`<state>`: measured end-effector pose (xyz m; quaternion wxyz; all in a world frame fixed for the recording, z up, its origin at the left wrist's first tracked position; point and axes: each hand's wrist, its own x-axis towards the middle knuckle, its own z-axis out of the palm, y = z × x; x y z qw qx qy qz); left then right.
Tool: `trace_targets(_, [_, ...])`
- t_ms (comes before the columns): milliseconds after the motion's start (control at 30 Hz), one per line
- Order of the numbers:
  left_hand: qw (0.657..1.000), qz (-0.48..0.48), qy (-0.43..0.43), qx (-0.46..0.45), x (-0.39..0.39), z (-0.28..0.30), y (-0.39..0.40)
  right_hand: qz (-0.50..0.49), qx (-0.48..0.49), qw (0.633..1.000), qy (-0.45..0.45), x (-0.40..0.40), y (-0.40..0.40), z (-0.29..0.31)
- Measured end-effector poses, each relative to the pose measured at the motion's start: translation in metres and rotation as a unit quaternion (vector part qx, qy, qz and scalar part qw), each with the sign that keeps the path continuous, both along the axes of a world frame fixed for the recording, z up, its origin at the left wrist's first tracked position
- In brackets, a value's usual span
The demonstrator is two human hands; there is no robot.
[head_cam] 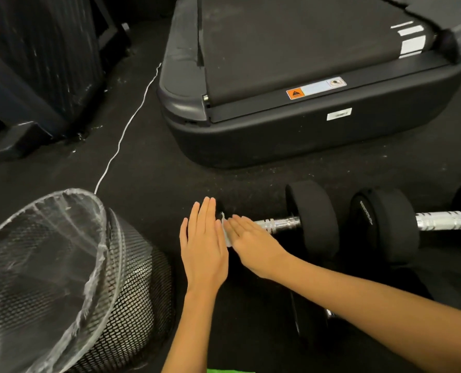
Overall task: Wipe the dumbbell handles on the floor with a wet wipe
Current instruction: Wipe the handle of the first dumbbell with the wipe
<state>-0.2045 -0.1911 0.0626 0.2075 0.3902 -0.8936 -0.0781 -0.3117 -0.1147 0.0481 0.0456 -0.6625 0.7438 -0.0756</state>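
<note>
A dumbbell lies on the black floor, with its chrome handle (279, 224) and its right black weight (315, 216) in view. My left hand (205, 243) hovers flat with straight fingers over the dumbbell's left end, hiding that weight. My right hand (250, 246) lies flat over the left part of the handle. A white wet wipe (226, 231) sits under its fingers and peeks out between the two hands. A second dumbbell (382, 224) lies to the right, with its chrome handle (444, 220) bare.
A black mesh bin (132, 278) with a clear plastic liner stands at the lower left. A treadmill base (304, 135) fills the back. A white cable (121, 141) runs across the floor. Another dark weight (304, 319) lies under my right forearm.
</note>
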Motion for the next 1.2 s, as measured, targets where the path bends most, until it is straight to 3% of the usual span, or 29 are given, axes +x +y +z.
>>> trace_targets(233, [0.999,-0.006,0.024,0.024,-0.001,0.007,0.001,-0.02,-0.002,1.0,0.0,-0.009,0.01,0.006])
trace_targets(433, [0.995,-0.043,0.053,0.066,0.007,0.003,-0.005,0.034,-0.018,0.999,0.002,-0.013,0.03,-0.013])
trace_targets(533, [0.996,-0.051,0.049,0.059,0.008,0.002,-0.005,-0.002,-0.037,0.999,0.016,-0.009,0.046,-0.018])
trace_targets(867, [0.992,-0.054,0.083,0.078,0.01,0.0,-0.007,0.05,-0.02,0.998,-0.018,-0.011,0.017,0.004])
trace_targets(1033, [0.992,-0.045,0.084,0.08,0.009,0.0,-0.005,-0.019,-0.035,0.999,-0.015,-0.008,0.004,0.011])
trace_targets(1200, [0.992,-0.041,0.091,0.082,0.008,0.0,-0.005,0.032,-0.032,0.997,-0.056,-0.013,0.007,0.004])
